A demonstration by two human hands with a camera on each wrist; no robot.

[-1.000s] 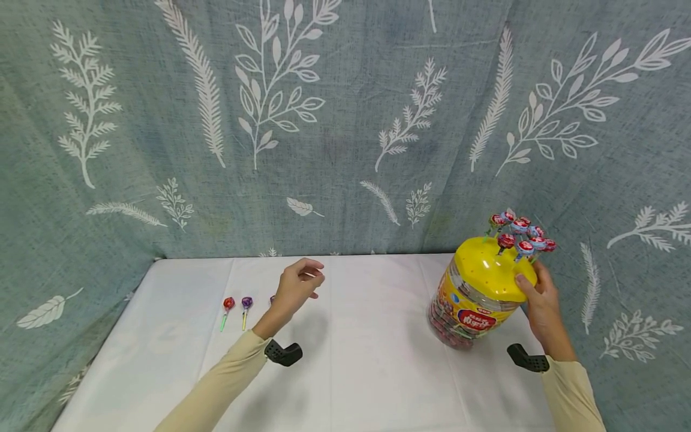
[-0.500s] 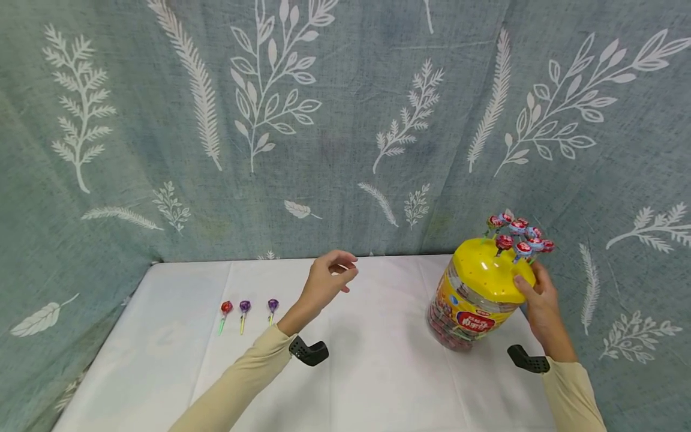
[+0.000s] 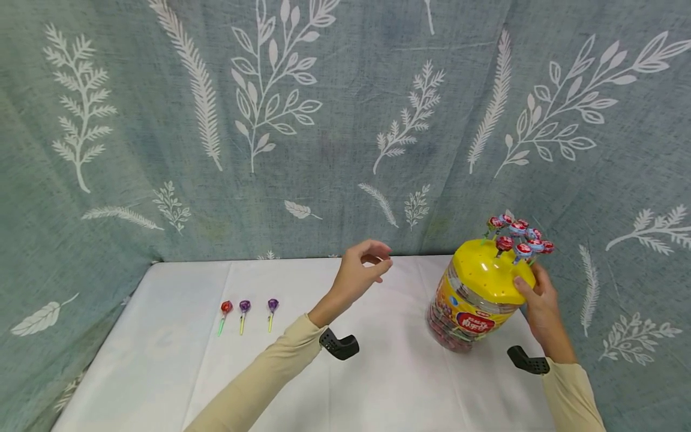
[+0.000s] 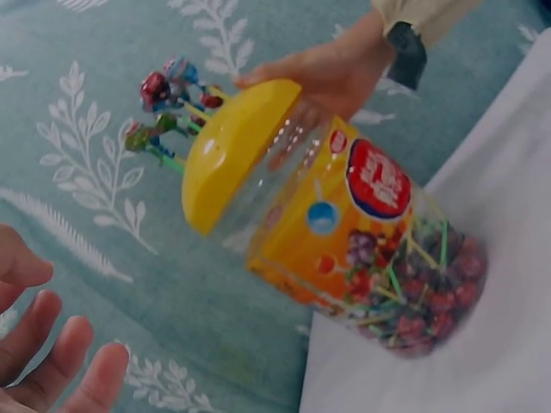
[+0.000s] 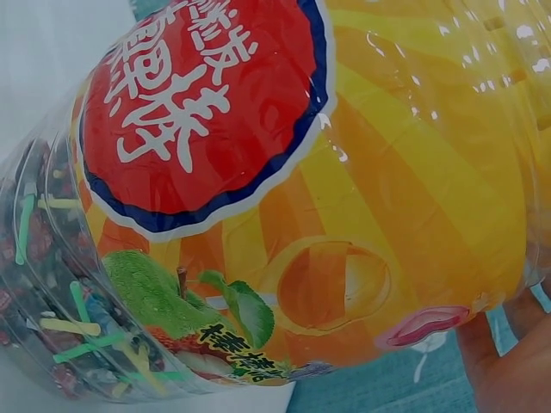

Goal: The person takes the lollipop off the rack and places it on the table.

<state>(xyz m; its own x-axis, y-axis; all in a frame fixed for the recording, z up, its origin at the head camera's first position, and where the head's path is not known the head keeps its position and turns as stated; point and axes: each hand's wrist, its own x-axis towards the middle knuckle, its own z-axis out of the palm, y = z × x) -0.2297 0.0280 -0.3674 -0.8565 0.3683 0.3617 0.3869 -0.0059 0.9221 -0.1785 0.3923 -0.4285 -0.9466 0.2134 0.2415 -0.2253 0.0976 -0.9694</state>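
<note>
A large clear plastic jar (image 3: 469, 306) with a yellow lid (image 3: 486, 270) stands on the right of the table. Several wrapped lollipops (image 3: 521, 250) stick up from holes in the lid. My right hand (image 3: 541, 306) grips the jar near the lid from the right, its thumb on the lid's edge. More lollipops (image 4: 422, 297) show through the jar's wall in the left wrist view. My left hand (image 3: 358, 270) is in the air left of the jar, fingers loosely bent, with nothing visible between them. In the left wrist view its fingertips (image 4: 105, 370) are apart from the jar.
On the left of the white-covered table (image 3: 162, 360) lie a red lollipop (image 3: 226, 307) and two purple lollipops, one in the middle (image 3: 245, 306) and one at the right (image 3: 273, 305). A grey-green leaf-patterned curtain (image 3: 335, 138) hangs behind the table.
My left hand has moved right, away from the three lollipops and towards the jar; the rightmost purple lollipop, earlier mostly hidden by it, now shows fully. My right hand and the jar have stayed put.
</note>
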